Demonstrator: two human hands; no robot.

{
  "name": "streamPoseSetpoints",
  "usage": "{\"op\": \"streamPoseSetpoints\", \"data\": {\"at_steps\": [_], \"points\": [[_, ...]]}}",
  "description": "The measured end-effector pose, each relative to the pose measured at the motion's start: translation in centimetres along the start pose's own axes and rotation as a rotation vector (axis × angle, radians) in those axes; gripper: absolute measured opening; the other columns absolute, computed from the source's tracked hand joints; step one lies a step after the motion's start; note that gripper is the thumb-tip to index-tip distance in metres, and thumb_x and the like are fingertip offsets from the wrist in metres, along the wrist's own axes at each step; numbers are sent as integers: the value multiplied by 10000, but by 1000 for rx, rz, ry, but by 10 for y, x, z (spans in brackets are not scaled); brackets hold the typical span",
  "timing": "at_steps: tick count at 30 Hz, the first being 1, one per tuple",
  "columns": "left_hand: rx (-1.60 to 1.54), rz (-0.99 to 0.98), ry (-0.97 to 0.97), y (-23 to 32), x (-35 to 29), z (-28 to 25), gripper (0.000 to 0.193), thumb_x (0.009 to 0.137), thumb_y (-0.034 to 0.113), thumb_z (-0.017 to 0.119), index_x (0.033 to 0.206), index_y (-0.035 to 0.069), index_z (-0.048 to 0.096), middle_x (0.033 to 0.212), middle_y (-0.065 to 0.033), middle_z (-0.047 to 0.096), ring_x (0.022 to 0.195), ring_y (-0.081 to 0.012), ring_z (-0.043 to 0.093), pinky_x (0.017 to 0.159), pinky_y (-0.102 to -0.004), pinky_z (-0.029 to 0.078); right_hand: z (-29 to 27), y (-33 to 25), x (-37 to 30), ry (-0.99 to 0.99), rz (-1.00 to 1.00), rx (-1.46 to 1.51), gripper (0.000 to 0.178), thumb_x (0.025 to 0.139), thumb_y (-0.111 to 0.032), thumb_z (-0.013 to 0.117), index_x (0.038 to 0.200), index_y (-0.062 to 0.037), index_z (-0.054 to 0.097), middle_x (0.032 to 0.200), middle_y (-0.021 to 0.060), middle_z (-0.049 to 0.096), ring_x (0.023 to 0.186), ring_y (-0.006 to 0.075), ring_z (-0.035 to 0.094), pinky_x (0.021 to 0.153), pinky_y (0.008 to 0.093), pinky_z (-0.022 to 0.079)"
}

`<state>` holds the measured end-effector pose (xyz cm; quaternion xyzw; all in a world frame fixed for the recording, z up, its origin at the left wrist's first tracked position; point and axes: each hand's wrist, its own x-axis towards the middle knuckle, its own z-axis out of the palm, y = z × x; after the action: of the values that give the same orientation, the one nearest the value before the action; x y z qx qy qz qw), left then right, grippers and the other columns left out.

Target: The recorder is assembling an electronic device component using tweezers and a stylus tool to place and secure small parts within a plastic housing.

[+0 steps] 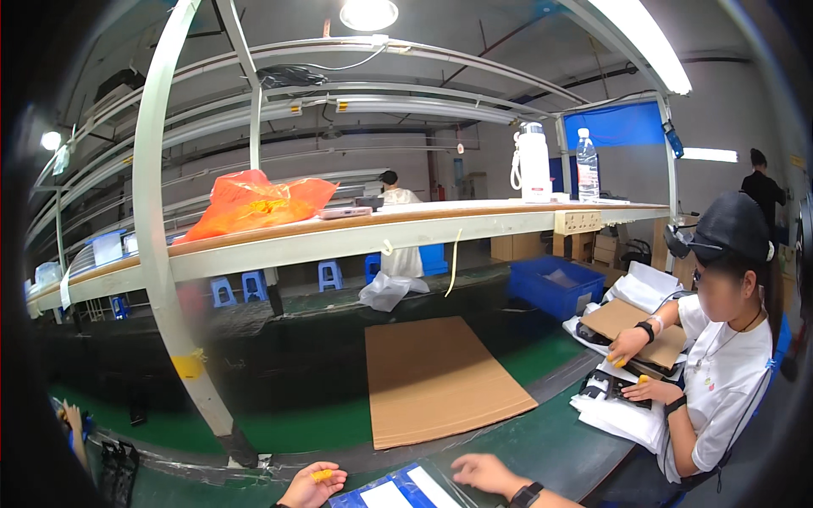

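Observation:
At the lower edge, my left hand (314, 485) has loosely bent, parted fingers and a yellow cover on one finger. It holds nothing that I can see and is beside a flat blue-and-white packet (370, 494) with a clear plastic edge. My right hand (484, 472), a dark band on its wrist, hovers over the packet's right side. Its fingers reach leftward, apart, with nothing visible in them. Beyond both hands, a flat brown cardboard sheet (440, 381) lies on the dark green belt (279, 406).
A white post (161, 169) and overhead shelf (406, 222) frame the bench. An orange bag (258, 203), white flask (533, 161) and water bottle (587, 165) stand on the shelf. At right, a co-worker (720, 356) handles dark parts beside white wrapping. A blue crate (555, 288) sits beyond.

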<state>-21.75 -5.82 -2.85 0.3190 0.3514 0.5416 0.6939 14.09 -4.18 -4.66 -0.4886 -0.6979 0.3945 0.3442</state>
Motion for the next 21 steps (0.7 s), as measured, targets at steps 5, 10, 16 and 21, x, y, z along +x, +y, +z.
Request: {"op": "streamPoseSetpoints", "data": {"at_steps": [5, 10, 16, 21], "points": [[0, -96, -160, -1, 22, -24, 188, 876, 86, 446, 1027, -3, 515, 997, -199, 574, 908, -259, 571, 818, -371, 462, -41, 24, 37, -239, 163, 728, 220, 806, -78, 569, 993, 38, 562, 750, 103, 625, 579, 99, 570, 511, 204, 463], [53, -46, -170, 1, 23, -18, 169, 869, 52, 450, 1014, -9, 514, 951, -191, 589, 845, -244, 585, 784, -346, 479, -51, 31, 38, -258, 111, 885, 194, 822, -43, 537, 1002, 24, 560, 793, 127, 617, 658, 132, 576, 600, 217, 464], [72, -68, -188, -5, 19, -19, 180, 866, 49, 449, 1018, -25, 510, 955, -197, 584, 847, -246, 583, 791, -352, 480, -61, 44, 39, -310, 157, 917, 228, 830, -33, 528, 1053, 15, 536, 869, 138, 612, 681, 127, 563, 610, 222, 444], [96, -86, -100, 1, 13, 0, 180, 858, 75, 430, 968, -13, 543, 907, -199, 603, 804, -249, 599, 753, -360, 490, -65, 51, 38, -197, 94, 926, 229, 828, -46, 542, 1049, 11, 538, 869, 131, 615, 705, 129, 578, 621, 217, 449]]}}
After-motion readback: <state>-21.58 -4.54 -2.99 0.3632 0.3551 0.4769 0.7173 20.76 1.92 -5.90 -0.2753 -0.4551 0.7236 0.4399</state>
